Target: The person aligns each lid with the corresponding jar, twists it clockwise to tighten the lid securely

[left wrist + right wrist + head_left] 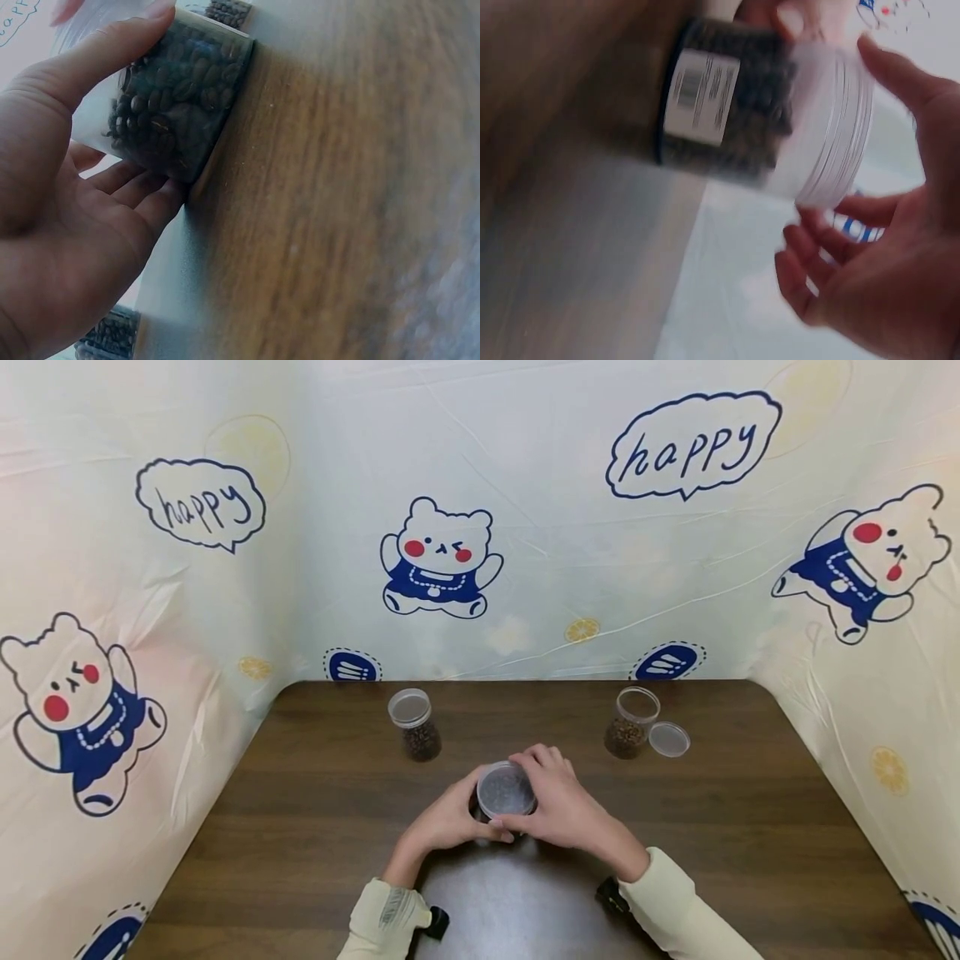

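Note:
A clear plastic jar [739,112] partly filled with dark coffee beans [184,90] stands upright on the table near its middle. Its translucent screw lid [506,791] is on top. My left hand [447,814] wraps round the jar's body, the thumb across the near side and the fingers behind it. From the right, my right hand [558,802] grips the lid's rim between thumb and fingers. A white label with a barcode [702,96] shows on the jar's side in the right wrist view.
Behind to the left stands a lidded jar of beans [416,727]. Back right is an uncovered jar [632,722] with beans low inside, its loose lid [669,739] lying beside it. A printed curtain [547,552] encloses the wooden table [315,860].

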Motion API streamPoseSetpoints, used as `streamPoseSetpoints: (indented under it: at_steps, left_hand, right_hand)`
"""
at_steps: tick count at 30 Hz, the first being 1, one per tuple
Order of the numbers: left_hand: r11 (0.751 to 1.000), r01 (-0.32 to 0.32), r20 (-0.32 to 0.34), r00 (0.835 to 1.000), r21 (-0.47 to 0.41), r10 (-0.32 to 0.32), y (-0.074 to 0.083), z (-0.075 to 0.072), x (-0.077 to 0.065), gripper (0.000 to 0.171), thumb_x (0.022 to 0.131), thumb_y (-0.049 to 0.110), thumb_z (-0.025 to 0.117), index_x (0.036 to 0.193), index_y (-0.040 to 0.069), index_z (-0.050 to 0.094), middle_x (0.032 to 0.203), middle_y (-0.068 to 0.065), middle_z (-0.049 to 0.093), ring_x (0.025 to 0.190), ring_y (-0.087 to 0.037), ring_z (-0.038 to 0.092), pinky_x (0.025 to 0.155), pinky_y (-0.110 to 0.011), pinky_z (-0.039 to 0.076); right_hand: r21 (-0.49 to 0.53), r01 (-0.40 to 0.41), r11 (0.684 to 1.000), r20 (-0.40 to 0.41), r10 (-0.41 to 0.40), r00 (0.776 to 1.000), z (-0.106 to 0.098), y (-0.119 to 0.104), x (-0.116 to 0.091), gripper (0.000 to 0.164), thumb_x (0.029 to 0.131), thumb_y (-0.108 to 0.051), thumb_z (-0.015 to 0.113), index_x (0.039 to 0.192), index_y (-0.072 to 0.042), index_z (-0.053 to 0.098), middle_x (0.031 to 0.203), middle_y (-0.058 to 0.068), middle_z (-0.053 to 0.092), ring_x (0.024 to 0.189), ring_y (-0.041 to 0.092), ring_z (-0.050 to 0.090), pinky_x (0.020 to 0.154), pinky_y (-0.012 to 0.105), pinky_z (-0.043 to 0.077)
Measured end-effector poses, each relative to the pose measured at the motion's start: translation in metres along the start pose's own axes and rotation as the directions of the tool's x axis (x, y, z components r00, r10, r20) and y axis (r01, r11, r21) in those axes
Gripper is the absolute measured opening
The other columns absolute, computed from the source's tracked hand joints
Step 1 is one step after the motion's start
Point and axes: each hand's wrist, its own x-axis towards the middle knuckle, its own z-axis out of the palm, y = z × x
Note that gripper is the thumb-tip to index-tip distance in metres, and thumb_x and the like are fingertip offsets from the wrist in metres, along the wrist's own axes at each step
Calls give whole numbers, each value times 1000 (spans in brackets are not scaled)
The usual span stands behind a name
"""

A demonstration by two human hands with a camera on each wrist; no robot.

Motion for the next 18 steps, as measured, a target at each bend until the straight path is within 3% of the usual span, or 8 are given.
streamPoseSetpoints:
  at_steps: [5, 8, 12, 18]
  left_hand:
    - [1000, 13, -5, 1000, 18, -13, 2, -1, -2, 95, 77, 41, 95, 155, 34, 43, 147, 4, 60, 130, -18, 61, 110, -45, 49]
    - [1000, 14, -1, 1000, 18, -14, 2, 0, -1, 92, 80, 39, 93, 156, 32, 42, 148, 3, 60, 131, -19, 61, 110, -46, 49]
    - [1000, 5, -1, 1000, 4, -5, 3, 0, 0, 93, 80, 36, 94, 157, 30, 42, 149, 3, 60, 133, -18, 60, 112, -45, 47]
    - [1000, -15, 5, 1000, -8, 15, 2, 0, 0, 99, 76, 35, 97, 157, 34, 40, 150, 7, 58, 133, -16, 59, 113, -42, 47]
  right_hand:
    - [-76, -35, 996, -17, 34, 999, 3, -8, -2, 85, 84, -59, 84, 144, -6, 56, 133, 13, 56, 118, 31, 48, 95, 48, 40]
    - [-5, -8, 1000, 29, 8, 1000, -2, -3, 1, 87, 84, -53, 85, 150, -7, 51, 142, 13, 53, 127, 32, 46, 101, 52, 40]
    - [135, 67, 989, 130, -84, 988, -10, 9, 10, 88, 84, -44, 89, 157, -16, 47, 154, 7, 47, 137, 28, 41, 108, 58, 38]
    - [205, 129, 970, 213, -173, 962, -14, 23, 21, 84, 81, -45, 91, 154, -26, 53, 153, 0, 48, 134, 22, 41, 108, 55, 39]
